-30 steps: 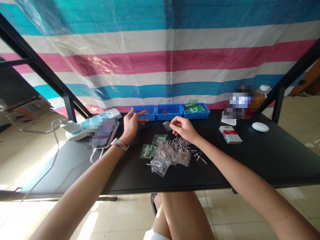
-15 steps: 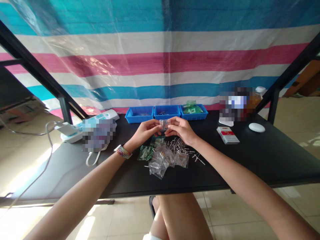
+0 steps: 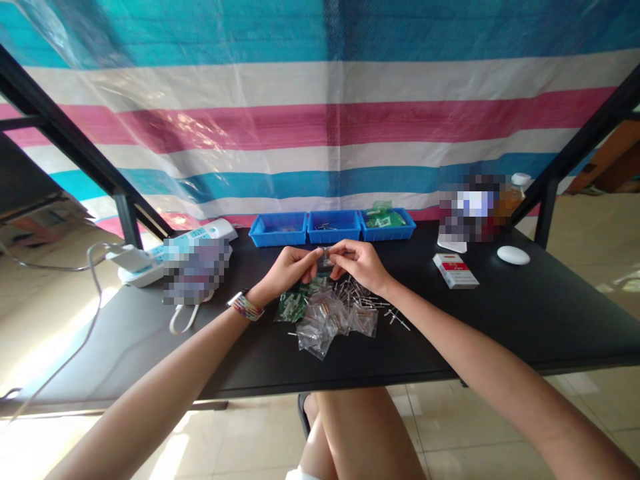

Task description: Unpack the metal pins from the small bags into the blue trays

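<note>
My left hand (image 3: 290, 268) and my right hand (image 3: 359, 264) meet above the black table (image 3: 525, 320), both pinching one small clear plastic bag (image 3: 325, 257) between their fingertips. Just below them lies a heap of small clear bags (image 3: 325, 320) holding metal parts, a few greenish bags (image 3: 293, 307) on its left side, and loose metal pins (image 3: 373, 300) scattered to its right. A coloured band sits on my left wrist.
Three blue bins (image 3: 333, 227) stand in a row at the table's back edge; the right one holds green bags. A white power strip (image 3: 175, 250) with a cable lies back left. A red-and-white box (image 3: 455, 270) and a white oval object (image 3: 513, 255) lie right.
My left hand came back from the left blue bin to my right hand and took hold of the small bag with it. Both hands have since sunk slightly toward the heap.
</note>
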`<state>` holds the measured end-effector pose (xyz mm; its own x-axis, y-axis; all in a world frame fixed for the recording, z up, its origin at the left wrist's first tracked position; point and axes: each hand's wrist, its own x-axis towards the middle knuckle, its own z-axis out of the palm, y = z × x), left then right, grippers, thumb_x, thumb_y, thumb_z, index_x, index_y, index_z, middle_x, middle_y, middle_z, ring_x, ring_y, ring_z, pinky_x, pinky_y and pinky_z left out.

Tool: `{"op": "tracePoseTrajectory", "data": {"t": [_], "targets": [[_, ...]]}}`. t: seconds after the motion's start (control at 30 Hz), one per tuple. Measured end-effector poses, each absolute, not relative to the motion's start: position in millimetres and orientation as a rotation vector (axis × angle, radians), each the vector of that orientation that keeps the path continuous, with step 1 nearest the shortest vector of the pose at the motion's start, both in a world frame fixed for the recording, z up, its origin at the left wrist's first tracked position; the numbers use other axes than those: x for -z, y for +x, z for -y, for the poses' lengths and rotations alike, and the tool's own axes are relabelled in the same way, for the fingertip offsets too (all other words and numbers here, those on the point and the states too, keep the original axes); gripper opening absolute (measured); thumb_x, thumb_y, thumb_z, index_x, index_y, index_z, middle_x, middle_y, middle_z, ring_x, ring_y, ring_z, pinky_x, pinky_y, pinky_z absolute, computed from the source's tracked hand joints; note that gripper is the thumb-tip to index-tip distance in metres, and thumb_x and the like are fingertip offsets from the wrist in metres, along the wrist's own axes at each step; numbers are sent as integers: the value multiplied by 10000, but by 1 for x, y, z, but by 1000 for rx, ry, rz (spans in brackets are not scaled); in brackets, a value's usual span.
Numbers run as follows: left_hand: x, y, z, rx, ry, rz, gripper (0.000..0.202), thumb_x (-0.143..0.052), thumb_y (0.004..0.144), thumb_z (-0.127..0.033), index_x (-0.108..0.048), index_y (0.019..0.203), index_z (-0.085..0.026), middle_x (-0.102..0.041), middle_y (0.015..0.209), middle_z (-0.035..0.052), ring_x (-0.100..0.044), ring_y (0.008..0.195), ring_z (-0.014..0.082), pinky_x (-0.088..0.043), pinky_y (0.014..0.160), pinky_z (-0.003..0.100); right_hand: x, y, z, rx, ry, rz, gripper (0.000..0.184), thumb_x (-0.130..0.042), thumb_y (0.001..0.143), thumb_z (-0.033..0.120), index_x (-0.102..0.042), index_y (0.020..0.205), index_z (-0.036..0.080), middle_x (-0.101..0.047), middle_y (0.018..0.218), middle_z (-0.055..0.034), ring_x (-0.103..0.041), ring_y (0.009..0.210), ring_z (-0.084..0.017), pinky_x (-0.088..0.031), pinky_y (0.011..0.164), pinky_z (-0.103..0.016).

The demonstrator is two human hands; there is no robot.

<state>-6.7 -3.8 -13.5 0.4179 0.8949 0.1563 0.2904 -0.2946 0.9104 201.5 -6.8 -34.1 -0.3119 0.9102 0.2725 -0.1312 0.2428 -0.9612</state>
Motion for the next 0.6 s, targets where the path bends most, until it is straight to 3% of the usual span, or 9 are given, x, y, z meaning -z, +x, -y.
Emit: {"op": "tracePoseTrajectory", "data": {"t": [0.13,0.3,0.47,0.6], "targets": [[14,-6,1,-854,1645,-933,684,-497,983,-693,-770,738,-116,-728,623,104,-626,515,147,-496,570,258,36,203,8,-985,-738,1672,207,-708,931,388,-781,948,195,-740,872,-58,-719,648,-176,-614,625,-325],[14,-8,0,-870,1619,-927,445,-739,878,-556,-768,784,-122,-780,757,99,-650,581,146,-492,555,239,31,209,9,-661,-704,1849,185,-631,963,217,-814,981,232,-732,1001,-68,-708,849,-178,-583,706,-296],[16,-9,-1,-910,1608,-834,383,-775,865,-512,-757,866,-130,-767,755,72,-668,598,146,-525,586,247,27,210,10,-665,-708,1885,256,-632,905,145,-795,1084,229,-722,1095,-72,-706,916,-178,-584,717,-274],[19,-14,-7,-1034,1571,-870,435,-806,844,-496,-715,1075,-139,-764,777,54,-688,578,155,-544,569,256,29,213,6,-747,-785,1766,320,-621,875,142,-758,1151,227,-733,1165,-77,-723,949,-189,-597,771,-300]]}}
